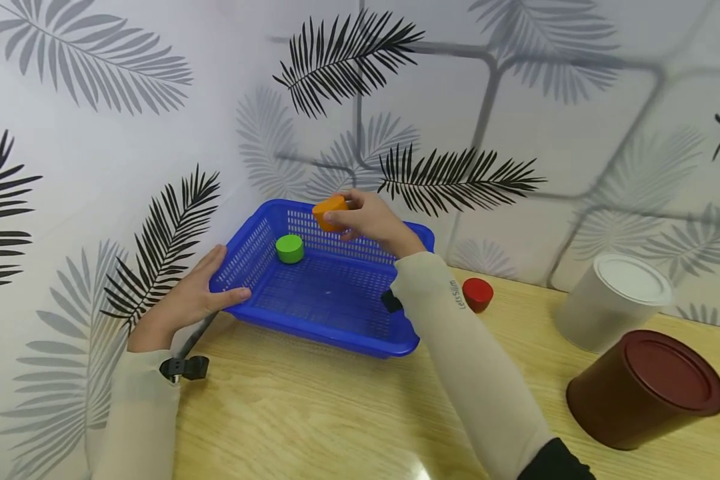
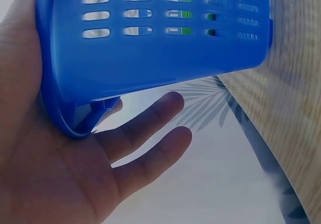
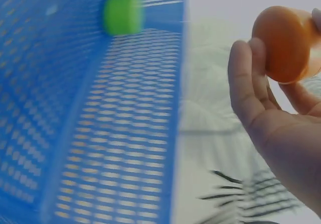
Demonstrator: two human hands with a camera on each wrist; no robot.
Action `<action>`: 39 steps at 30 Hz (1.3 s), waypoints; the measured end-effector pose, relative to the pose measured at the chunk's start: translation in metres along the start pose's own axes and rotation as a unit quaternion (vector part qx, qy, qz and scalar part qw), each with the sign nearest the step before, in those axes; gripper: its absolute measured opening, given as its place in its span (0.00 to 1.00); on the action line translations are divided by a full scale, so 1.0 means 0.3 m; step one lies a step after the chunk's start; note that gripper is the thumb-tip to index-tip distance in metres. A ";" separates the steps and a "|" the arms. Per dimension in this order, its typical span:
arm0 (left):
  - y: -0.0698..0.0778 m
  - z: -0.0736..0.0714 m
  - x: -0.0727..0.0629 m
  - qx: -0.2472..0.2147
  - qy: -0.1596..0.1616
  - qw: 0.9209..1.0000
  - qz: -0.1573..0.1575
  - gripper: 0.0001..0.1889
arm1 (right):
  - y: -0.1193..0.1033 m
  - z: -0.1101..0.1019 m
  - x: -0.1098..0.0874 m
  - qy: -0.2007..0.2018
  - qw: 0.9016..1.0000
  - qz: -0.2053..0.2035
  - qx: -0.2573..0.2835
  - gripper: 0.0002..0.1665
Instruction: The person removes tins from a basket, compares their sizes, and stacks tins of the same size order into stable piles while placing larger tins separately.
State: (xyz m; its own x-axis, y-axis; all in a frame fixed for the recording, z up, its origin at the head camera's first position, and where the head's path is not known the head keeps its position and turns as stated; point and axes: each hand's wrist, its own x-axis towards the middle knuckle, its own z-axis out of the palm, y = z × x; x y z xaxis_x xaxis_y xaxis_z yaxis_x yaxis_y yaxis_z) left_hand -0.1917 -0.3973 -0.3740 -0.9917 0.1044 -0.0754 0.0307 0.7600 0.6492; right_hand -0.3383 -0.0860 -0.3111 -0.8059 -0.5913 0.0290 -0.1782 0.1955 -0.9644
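Note:
In the head view, my right hand (image 1: 372,217) pinches a short orange cylinder (image 1: 329,213) between thumb and fingers, above the far side of a blue plastic basket (image 1: 330,340). Its smooth round end shows in the right wrist view, where the orange cylinder (image 3: 283,45) hangs beyond the slotted wall. At the basket's left corner rests my left hand (image 1: 186,300), thumb lying over the rim and fingers along the outside. The left wrist view has these fingers (image 2: 145,126) spread and fairly straight beneath the rim. A short green cylinder (image 1: 290,249) sits inside the basket's far left corner.
On the wooden table (image 1: 312,413), a small red cylinder (image 1: 477,295) stands right of the basket, partly behind my right sleeve. Farther right are a white lidded canister (image 1: 612,303) and a dark red-brown one (image 1: 642,390). Leaf-patterned walls (image 1: 516,133) border the back and left.

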 end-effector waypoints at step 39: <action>0.025 -0.021 0.002 0.010 -0.019 1.000 0.015 0.56 | 0.332 -0.370 -0.568 0.266 0.962 0.065 -0.025 0.41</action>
State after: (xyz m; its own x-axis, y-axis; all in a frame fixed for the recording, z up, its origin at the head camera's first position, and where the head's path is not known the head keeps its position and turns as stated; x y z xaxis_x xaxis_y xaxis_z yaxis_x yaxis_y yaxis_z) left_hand -0.1929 -0.3956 -0.3645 -0.9849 0.1516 -0.0841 0.0639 0.7682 0.6370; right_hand -0.2814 0.1211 -0.3830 -0.9955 -0.0790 0.0522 -0.0727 0.2855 -0.9556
